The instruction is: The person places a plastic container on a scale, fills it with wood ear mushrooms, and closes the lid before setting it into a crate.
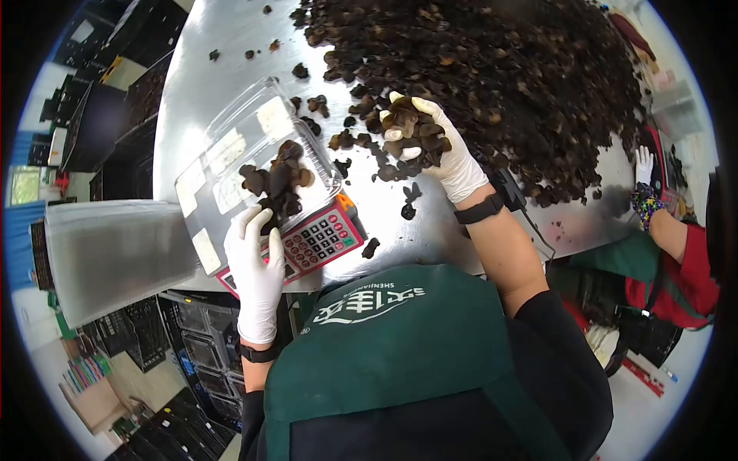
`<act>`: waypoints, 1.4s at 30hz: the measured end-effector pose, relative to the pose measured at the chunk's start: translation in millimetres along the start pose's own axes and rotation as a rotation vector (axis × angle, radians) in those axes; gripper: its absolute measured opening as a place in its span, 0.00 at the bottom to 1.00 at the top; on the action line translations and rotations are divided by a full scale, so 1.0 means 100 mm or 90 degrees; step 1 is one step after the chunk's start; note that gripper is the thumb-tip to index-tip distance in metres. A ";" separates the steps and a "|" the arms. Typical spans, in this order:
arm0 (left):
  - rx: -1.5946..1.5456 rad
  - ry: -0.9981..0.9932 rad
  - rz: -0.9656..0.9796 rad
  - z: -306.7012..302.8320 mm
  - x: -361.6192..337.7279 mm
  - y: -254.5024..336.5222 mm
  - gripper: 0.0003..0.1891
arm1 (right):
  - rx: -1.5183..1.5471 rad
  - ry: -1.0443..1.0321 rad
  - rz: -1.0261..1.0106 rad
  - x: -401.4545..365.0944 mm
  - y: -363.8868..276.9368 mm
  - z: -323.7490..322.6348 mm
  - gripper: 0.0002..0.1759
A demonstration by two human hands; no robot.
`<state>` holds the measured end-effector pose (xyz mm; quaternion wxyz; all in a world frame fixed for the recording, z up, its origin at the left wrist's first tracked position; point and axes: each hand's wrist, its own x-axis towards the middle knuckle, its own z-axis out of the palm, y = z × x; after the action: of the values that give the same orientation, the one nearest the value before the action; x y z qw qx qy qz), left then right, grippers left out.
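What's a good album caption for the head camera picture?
Gloved right hand holds dark mushroom-like pieces; left hand at a clear box.

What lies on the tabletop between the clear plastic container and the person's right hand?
In the head view, loose dark pieces lie scattered on the metal table between the clear container and the right hand, with bare metal showing among them.

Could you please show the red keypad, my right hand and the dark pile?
Red keypad [317, 240]: head view, its buttons.
Right hand [455, 160]: head view, white glove.
Dark pile [500, 84]: head view, its middle.
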<state>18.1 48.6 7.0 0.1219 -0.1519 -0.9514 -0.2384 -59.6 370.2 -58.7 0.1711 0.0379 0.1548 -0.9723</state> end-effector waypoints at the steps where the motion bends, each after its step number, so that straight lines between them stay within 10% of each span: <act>1: -0.003 0.013 -0.001 0.00 0.01 0.02 0.16 | -0.021 0.040 -0.006 0.05 0.05 0.08 0.19; 6: -0.021 0.070 0.028 -0.08 0.17 0.31 0.15 | -0.115 -0.073 0.043 0.35 0.29 0.38 0.20; 17: -0.255 0.076 -0.108 0.17 0.47 0.62 0.07 | -0.164 0.202 0.050 0.42 0.93 1.15 0.17; 29: -0.223 0.114 -0.271 -0.19 -0.09 0.10 0.04 | -0.865 -0.282 -0.185 0.92 1.17 0.97 0.20; 33: -0.214 0.132 -0.286 -0.25 -0.19 0.03 0.03 | -0.734 -0.323 -0.018 0.75 1.04 1.15 0.23; 37: -0.194 0.128 -0.212 -0.26 -0.21 0.12 0.03 | -0.863 -0.256 -0.384 0.51 0.72 1.22 0.16; 42: -0.256 -0.008 -0.130 -0.13 -0.18 0.40 0.04 | -0.994 -0.200 -0.101 -0.36 0.49 1.10 0.25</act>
<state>50.9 71.8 29.2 0.0587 -0.0777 -0.8957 -0.4338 -11.2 302.9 36.3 0.0981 -0.2412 0.7668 -0.5866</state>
